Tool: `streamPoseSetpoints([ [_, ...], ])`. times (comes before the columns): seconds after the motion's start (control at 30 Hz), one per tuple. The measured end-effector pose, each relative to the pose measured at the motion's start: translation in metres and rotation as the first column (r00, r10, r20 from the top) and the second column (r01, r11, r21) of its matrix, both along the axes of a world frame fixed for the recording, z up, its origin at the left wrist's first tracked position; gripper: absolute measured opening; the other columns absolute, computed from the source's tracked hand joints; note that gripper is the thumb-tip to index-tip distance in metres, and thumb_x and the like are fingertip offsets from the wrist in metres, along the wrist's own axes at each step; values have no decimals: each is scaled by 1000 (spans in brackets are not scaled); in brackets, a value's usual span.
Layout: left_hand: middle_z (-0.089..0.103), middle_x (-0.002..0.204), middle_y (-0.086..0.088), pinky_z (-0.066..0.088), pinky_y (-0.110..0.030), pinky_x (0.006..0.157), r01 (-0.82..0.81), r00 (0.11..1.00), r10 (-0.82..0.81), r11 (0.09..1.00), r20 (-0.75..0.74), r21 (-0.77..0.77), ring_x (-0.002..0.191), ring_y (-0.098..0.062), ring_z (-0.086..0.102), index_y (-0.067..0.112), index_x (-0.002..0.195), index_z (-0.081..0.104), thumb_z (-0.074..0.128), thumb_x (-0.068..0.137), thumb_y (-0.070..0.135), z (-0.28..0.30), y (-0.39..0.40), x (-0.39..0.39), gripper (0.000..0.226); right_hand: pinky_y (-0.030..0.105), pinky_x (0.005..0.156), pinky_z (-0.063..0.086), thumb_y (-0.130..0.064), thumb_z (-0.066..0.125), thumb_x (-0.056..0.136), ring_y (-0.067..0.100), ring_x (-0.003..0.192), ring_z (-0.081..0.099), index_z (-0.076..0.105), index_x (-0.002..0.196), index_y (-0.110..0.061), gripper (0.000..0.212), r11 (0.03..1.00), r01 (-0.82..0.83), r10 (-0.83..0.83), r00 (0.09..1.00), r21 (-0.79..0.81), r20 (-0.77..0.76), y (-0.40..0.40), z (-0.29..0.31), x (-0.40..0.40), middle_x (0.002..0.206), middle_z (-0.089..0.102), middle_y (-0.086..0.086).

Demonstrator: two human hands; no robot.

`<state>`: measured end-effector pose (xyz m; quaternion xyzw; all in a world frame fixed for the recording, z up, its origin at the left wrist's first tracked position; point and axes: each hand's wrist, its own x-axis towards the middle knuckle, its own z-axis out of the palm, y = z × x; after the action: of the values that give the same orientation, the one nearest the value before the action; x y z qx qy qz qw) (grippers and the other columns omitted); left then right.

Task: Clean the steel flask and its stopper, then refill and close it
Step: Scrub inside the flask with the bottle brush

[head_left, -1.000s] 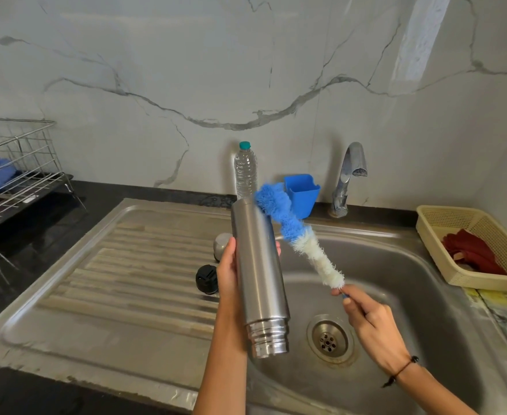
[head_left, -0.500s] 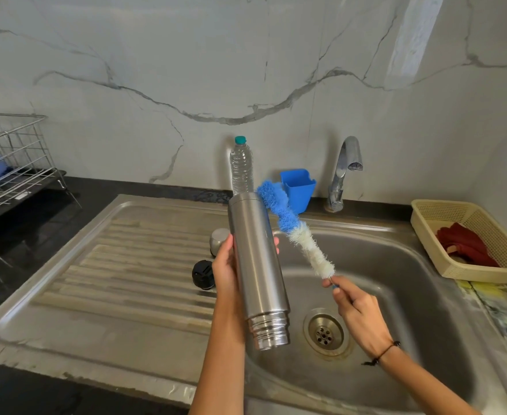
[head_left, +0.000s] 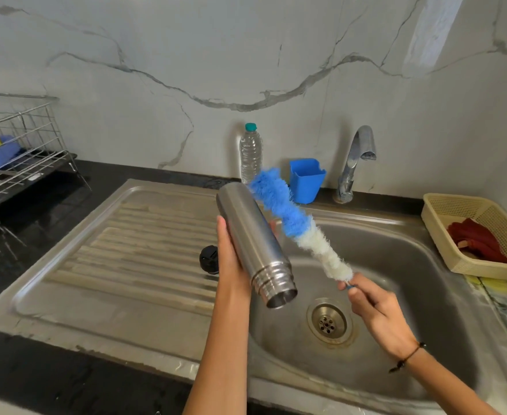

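My left hand (head_left: 231,253) grips the steel flask (head_left: 253,241) round its middle, above the sink's left edge. The flask is tilted, base up and away, open mouth (head_left: 280,298) pointing down toward me. My right hand (head_left: 375,310) pinches the thin handle of a bottle brush (head_left: 297,223), blue at the tip and white lower down. The brush slants up to the left and lies outside the flask, close beside its right side. The black stopper (head_left: 208,259) lies on the ribbed drainboard, just left of my left hand.
Below the flask is the steel sink basin (head_left: 402,265) with its drain (head_left: 328,322). At the back stand a tap (head_left: 355,163), a blue cup (head_left: 306,179) and a plastic water bottle (head_left: 250,154). A beige basket (head_left: 443,211) with red cloth sits right, a wire rack (head_left: 21,151) left.
The flask has tipped further, its mouth swinging right over the basin and toward me. My right hand with the brush shifted slightly; the brush stays outside the flask.
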<state>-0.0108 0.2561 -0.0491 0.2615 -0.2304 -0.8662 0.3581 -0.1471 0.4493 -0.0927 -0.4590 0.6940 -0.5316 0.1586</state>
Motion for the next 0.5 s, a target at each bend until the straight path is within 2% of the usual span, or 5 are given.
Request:
streamPoseSetpoints([
  [0.13,66,105,-14,52,-43,85,-23,999,23,1000,24,4,93,-30,65,10,125,57,50,84,60,-3,-13,12,66,20,53,27,-48,48,90,4,56,33,50,65,-18,39,986,-157,157,988,50,-5,17,1,-14,60,39,-13],
  [0.2,58,107,-19,48,-44,91,0,999,-2,1000,53,28,96,-33,60,5,124,55,58,76,47,-4,-20,18,65,20,54,25,-36,50,92,5,57,32,44,57,-19,39,967,-214,205,975,137,81,22,0,-24,59,36,-11],
  [0.27,61,97,-21,52,-41,82,12,997,-14,1000,80,23,87,-33,63,1,115,56,52,81,40,-2,-23,23,52,17,53,25,-29,51,89,4,55,32,43,54,-17,38,936,-261,224,959,237,174,21,0,-32,57,37,-8],
  [0.4,64,98,-20,54,-37,69,105,984,-107,994,144,19,78,-27,66,4,124,56,61,79,55,-4,-21,26,68,8,53,32,-3,51,92,-3,51,41,56,55,-17,40,881,-319,254,942,349,218,8,5,-43,52,49,-8],
  [0.5,66,92,-14,52,-38,74,179,962,-168,983,215,-30,75,-24,63,9,115,61,52,82,62,-3,-14,24,63,12,58,34,-11,53,90,0,55,42,59,52,-30,43,852,-340,308,941,399,143,-7,18,-47,54,49,-9],
])
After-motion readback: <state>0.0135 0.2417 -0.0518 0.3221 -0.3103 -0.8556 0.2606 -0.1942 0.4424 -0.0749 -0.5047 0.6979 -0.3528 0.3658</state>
